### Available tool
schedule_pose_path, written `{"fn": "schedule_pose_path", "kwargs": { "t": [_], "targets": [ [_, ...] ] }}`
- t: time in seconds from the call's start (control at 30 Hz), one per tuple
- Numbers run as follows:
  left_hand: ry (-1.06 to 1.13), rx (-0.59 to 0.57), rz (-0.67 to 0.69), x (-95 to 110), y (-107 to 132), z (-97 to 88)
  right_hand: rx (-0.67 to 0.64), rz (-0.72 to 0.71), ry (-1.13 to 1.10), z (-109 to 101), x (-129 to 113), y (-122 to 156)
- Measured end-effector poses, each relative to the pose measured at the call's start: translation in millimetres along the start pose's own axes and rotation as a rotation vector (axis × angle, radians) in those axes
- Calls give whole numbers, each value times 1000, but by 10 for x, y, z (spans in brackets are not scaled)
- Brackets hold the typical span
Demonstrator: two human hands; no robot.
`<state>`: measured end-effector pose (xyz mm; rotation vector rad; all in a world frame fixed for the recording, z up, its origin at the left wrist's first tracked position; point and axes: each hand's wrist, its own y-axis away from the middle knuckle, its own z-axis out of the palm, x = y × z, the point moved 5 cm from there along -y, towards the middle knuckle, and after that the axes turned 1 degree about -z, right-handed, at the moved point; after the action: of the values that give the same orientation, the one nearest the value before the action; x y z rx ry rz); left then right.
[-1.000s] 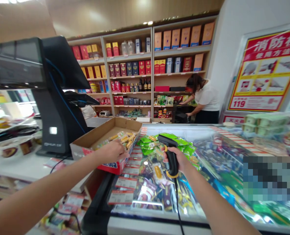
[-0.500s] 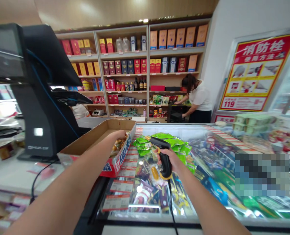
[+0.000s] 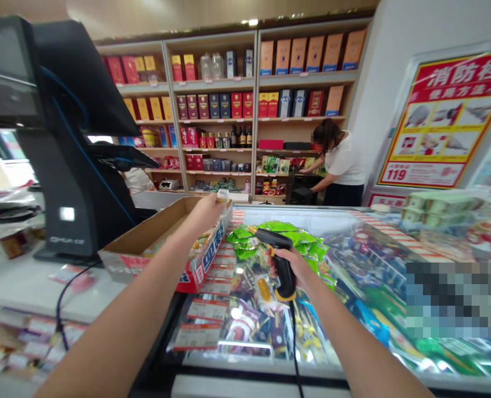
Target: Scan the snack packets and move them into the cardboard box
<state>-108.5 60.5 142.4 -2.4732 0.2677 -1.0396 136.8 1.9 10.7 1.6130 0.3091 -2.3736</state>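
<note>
My left hand (image 3: 207,211) is above the far end of a cardboard box (image 3: 217,247), its fingers closed. A small pale packet (image 3: 223,194) shows at the fingertips, too blurred to name more exactly. Small wrapped items lie in the box, partly hidden by my forearm. My right hand (image 3: 290,264) grips a black and yellow barcode scanner (image 3: 285,273) by its handle, nose pointing left towards the box. Beneath and behind the scanner, green snack packets (image 3: 307,243) lie on the glass top of a freezer. A yellow-brown packaged item (image 3: 264,289) is just left of the scanner's handle.
A black checkout terminal (image 3: 79,182) stands on the left counter. The scanner's cable (image 3: 295,348) runs down to the front edge. Egg cartons (image 3: 431,207) sit at the right. Beyond the freezer a person (image 3: 340,160) bends beside shelves of boxes.
My left hand has risen out of the box, and a small pale packet now shows at its fingertips. The scanner stays in my right hand over the freezer. The view has shifted slightly.
</note>
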Motion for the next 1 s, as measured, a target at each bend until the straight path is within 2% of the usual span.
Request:
{"fn": "schedule_pose_path", "kwargs": {
  "t": [0.03,0.13,0.2,0.27,0.37,0.53,0.83,1.0],
  "targets": [
    [172,18,19,64,156,122,13,4,5,4,-12,8],
    [641,-84,-16,118,584,638,68,-32,34,5,-99,41],
    [845,-112,-133,18,753,906,93,-80,63,4,-167,68],
    [970,-123,-236,-119,818,1050,78,-114,101,23,-201,92],
    [1057,-130,-267,-257,811,1087,25,-144,203,85,-184,114],
    [1056,-120,-209,-280,812,1115,30,-112,365,187,-80,128],
    [1000,-49,-171,-289,821,1156,67,-70,403,273,-31,170],
    [978,-64,-194,-319,824,1188,88,-58,395,273,-50,166]
  ]
}}
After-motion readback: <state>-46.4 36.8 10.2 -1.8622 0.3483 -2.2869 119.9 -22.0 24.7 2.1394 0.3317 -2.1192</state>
